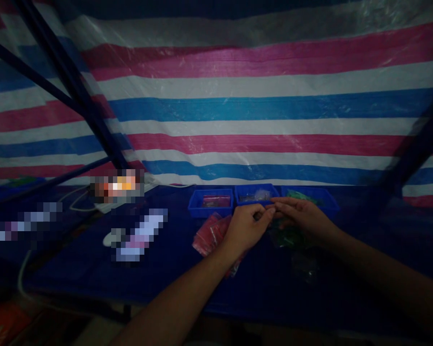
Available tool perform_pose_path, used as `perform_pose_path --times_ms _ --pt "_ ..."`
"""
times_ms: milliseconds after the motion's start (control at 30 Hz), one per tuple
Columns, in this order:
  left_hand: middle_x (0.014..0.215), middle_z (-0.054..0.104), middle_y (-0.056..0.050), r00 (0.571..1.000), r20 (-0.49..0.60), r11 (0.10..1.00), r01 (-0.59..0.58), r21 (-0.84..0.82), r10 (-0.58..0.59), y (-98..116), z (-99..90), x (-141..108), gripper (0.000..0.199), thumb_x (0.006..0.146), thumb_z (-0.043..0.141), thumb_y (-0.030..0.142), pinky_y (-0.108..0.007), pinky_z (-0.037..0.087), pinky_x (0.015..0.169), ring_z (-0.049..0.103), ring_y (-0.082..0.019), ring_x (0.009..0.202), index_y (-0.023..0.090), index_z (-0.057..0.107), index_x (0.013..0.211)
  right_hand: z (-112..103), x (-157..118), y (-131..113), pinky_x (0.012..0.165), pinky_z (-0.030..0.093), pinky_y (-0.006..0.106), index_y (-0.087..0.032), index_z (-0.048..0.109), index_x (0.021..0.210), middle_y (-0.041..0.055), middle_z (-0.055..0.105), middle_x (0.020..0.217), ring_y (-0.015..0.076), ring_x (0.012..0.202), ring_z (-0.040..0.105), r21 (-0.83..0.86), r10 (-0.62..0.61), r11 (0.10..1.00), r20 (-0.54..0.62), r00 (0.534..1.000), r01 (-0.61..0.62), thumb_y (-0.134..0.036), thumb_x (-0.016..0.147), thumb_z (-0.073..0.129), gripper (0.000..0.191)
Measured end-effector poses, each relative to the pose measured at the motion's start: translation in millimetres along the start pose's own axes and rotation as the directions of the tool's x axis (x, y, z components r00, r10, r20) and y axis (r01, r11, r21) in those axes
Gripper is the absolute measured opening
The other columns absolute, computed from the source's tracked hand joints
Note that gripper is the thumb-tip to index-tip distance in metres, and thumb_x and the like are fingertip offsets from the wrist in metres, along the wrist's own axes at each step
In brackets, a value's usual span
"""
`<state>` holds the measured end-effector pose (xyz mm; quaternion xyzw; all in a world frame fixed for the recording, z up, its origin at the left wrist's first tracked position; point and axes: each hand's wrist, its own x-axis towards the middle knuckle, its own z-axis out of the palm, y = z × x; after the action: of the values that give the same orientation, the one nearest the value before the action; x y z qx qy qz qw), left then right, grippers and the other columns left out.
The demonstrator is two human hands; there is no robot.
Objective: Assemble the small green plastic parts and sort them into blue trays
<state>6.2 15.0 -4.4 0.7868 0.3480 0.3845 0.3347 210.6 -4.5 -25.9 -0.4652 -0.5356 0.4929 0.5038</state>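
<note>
My left hand is closed, its thumb and fingers pinched together in front of the middle blue bin. Fingertip to fingertip with it, my right hand is also pinched. Whatever sits between the fingers is too small and dark to make out. Beside and partly under my left hand lies a pile of red-printed clear plastic packets. Below my right hand are dark green bagged items and a clear plastic bag. The middle bin holds small clear packets.
The left blue bin holds reddish packets; the right blue bin holds green ones. On the blue table lie a white rounded object, blurred-out items and white cables. Striped sheeting and blue poles stand behind.
</note>
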Motion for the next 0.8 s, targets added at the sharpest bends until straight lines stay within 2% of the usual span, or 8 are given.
perform_pose_path --times_ms 67,133,167,233,300,500,667,800 --pt "0.065 0.063 0.0 1.0 0.006 1.0 0.009 -0.014 -0.008 0 -0.4 0 0.045 0.099 0.056 0.05 -0.025 0.036 0.056 0.052 -0.012 0.058 0.016 0.066 0.072 -2 -5 -4 0.076 0.063 0.038 -0.026 0.074 0.115 0.0061 0.081 0.101 0.0258 0.091 0.078 -0.228 -0.116 0.967 0.003 0.993 0.114 -0.044 0.093 0.069 0.029" --pt "0.067 0.064 0.0 1.0 0.009 1.0 0.01 -0.018 -0.01 0 -1.0 0 0.045 0.099 0.055 0.05 -0.025 0.037 0.057 0.053 -0.013 0.059 0.016 0.067 0.072 -4 -10 -9 0.088 0.06 0.043 -0.028 0.075 0.111 0.0052 0.081 0.103 0.027 0.095 0.077 -0.473 -0.254 0.844 0.062 0.965 0.252 -0.042 0.094 0.068 0.024" --pt "0.067 0.064 0.0 1.0 0.009 1.0 0.006 -0.014 -0.006 0 -1.2 0 0.045 0.1 0.055 0.05 -0.025 0.037 0.057 0.054 -0.013 0.06 0.016 0.067 0.072 -5 -12 -10 0.094 0.057 0.045 -0.029 0.076 0.112 0.0052 0.08 0.108 0.0281 0.1 0.075 -0.567 -0.304 0.758 0.129 0.944 0.322 -0.04 0.093 0.068 0.024" --pt "0.067 0.064 0.0 1.0 0.012 1.0 -0.006 -0.006 0.006 -1 -1.3 -1 0.046 0.1 0.054 0.051 -0.026 0.037 0.058 0.056 -0.013 0.061 0.017 0.066 0.072 -6 -16 -10 0.102 0.052 0.048 -0.031 0.074 0.12 0.0058 0.077 0.121 0.0306 0.112 0.071 -0.663 -0.344 0.618 0.255 0.904 0.423 -0.037 0.088 0.074 0.032" --pt "0.067 0.066 0.0 1.0 0.013 1.0 -0.015 -0.002 0.015 -2 -0.9 -1 0.047 0.1 0.054 0.052 -0.026 0.039 0.06 0.057 -0.014 0.062 0.017 0.067 0.072 -7 -18 -7 0.104 0.051 0.048 -0.031 0.07 0.127 0.0063 0.074 0.126 0.0315 0.117 0.068 -0.693 -0.312 0.558 0.335 0.889 0.457 -0.035 0.086 0.076 0.042" --pt "0.071 0.069 -0.002 1.0 0.009 1.0 -0.014 -0.004 0.014 -4 -0.3 0 0.047 0.1 0.054 0.053 -0.027 0.041 0.062 0.059 -0.015 0.064 0.017 0.068 0.073 -6 -16 2 0.092 0.055 0.043 -0.03 0.072 0.117 0.0053 0.077 0.112 0.0269 0.102 0.072 -0.718 -0.239 0.54 0.369 0.898 0.438 -0.024 0.093 0.063 0.026" --pt "0.07 0.068 -0.002 1.0 0.012 1.0 -0.015 -0.006 0.015 -3 -0.4 0 0.047 0.099 0.055 0.053 -0.027 0.04 0.062 0.058 -0.014 0.064 0.017 0.068 0.073 -6 -17 -2 0.099 0.053 0.044 -0.028 0.07 0.121 0.0061 0.075 0.12 0.0276 0.112 0.069 -0.729 -0.244 0.512 0.384 0.891 0.454 -0.027 0.092 0.066 0.029" --pt "0.07 0.067 -0.001 1.0 0.018 1.0 -0.005 -0.003 0.005 -5 0.1 1 0.046 0.099 0.056 0.053 -0.026 0.039 0.06 0.058 -0.014 0.063 0.017 0.067 0.073 -5 -20 -3 0.095 0.055 0.039 -0.027 0.07 0.119 0.0046 0.077 0.118 0.0248 0.107 0.073 -0.733 -0.214 0.525 0.378 0.901 0.433 -0.022 0.093 0.062 0.028"
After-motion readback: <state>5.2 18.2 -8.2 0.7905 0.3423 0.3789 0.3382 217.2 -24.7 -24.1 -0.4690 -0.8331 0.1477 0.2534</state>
